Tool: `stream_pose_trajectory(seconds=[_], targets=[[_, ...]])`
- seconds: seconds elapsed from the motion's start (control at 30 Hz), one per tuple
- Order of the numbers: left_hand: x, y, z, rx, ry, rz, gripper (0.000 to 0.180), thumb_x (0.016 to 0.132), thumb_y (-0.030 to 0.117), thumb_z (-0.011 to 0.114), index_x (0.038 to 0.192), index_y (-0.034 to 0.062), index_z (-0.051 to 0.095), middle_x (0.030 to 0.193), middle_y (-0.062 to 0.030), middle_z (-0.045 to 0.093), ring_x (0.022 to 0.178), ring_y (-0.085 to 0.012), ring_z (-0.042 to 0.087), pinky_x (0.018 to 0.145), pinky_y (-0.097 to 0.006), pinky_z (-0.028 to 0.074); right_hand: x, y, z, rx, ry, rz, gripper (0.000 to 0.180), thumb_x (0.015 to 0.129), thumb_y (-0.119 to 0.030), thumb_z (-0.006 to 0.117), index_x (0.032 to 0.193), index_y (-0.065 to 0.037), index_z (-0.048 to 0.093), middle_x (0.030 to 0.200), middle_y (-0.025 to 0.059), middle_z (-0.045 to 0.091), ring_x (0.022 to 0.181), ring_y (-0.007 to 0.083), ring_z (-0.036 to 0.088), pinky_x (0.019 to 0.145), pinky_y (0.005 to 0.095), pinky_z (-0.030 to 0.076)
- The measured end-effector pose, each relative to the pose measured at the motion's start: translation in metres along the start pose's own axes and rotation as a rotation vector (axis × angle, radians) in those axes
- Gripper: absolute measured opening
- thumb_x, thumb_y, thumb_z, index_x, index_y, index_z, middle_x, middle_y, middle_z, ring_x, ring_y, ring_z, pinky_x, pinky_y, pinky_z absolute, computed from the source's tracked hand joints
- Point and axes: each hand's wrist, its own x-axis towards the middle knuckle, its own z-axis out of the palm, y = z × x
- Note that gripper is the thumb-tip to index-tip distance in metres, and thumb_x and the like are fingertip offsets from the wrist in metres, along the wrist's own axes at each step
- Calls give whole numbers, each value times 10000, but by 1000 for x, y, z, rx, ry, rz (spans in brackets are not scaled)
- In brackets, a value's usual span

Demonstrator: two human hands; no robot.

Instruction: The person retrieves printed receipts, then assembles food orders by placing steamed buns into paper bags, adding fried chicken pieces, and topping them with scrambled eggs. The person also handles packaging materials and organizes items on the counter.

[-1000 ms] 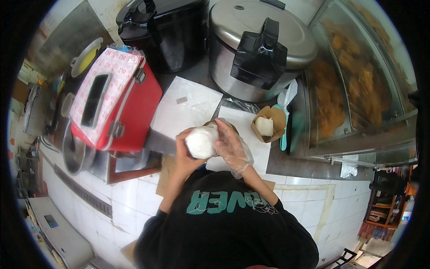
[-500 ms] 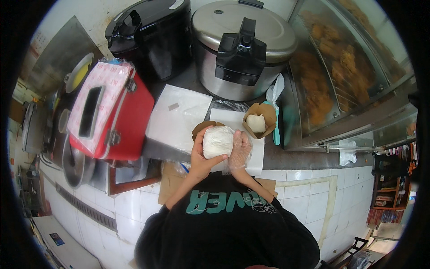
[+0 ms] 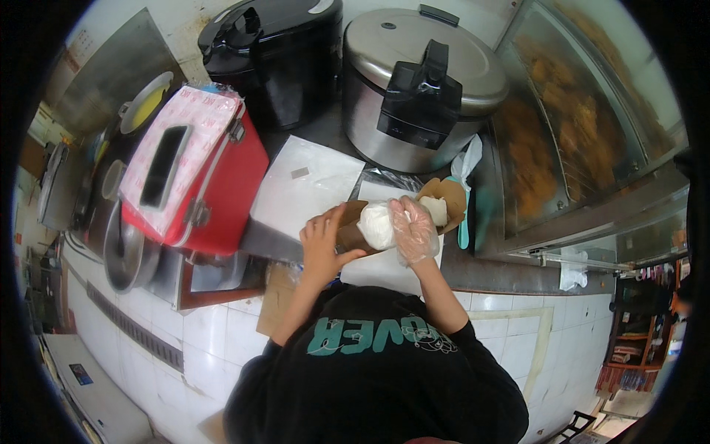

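My right hand (image 3: pixel 414 231), in a clear plastic glove, is closed on a white bundle (image 3: pixel 377 226) that looks paper-wrapped. The bundle is at the mouth of a brown paper box (image 3: pixel 350 228); whether it rests on the bottom is hidden. With its fingers along the box's left side and its thumb at the near edge, my bare left hand (image 3: pixel 322 240) steadies the box. Just right of my gloved fingers, a second brown paper box (image 3: pixel 454 195) stands open with a similar white bundle (image 3: pixel 435 211) inside, partly covered by my right hand.
White paper sheets (image 3: pixel 303 185) lie on the dark counter. At left stands a red cooler box (image 3: pixel 237 177) with a phone (image 3: pixel 166 166) on its lid. A steel rice cooker (image 3: pixel 425 74) and a black one (image 3: pixel 277 70) are behind. A glass cabinet (image 3: pixel 569 126) with fried food borders the right.
My left hand has let go of the white bundle and taken hold of the left box. My right hand has closed on the bundle and brought it to that box.
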Motion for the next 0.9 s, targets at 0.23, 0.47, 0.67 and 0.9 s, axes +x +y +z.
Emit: stream_pose_trajectory(seconds=[0.23,0.47,0.67,0.9], targets=[[-18,-34,26,-271,62,-31,1425,465,410,956,1494,-75,99,1465,-296,302,1349,-418,337,1122,-472,290,28,19,54,-550,-525,-319,445,981,-467,443,862,-90,647,903,140,670,895,338,644,752,458,497],[-12,-53,110,-604,174,-73,1334,503,344,950,1460,-83,126,1345,-279,342,1284,-431,378,1073,-463,354,40,22,60,-718,-403,-502,369,959,-388,494,797,-127,698,821,129,652,792,315,651,716,479,507],[-11,-58,125,-694,249,-35,1288,546,335,939,1458,-68,124,1357,-257,331,1278,-394,385,1079,-454,352,34,26,66,-710,-366,-241,355,965,-345,494,777,-111,682,802,140,671,760,323,651,702,480,493],[-9,-54,111,-593,127,-4,1262,594,215,937,1462,-9,50,1403,-242,301,1321,-361,389,1128,-465,292,33,18,47,-428,-103,-229,553,1002,-486,381,798,-95,715,743,153,676,708,367,649,710,476,492]])
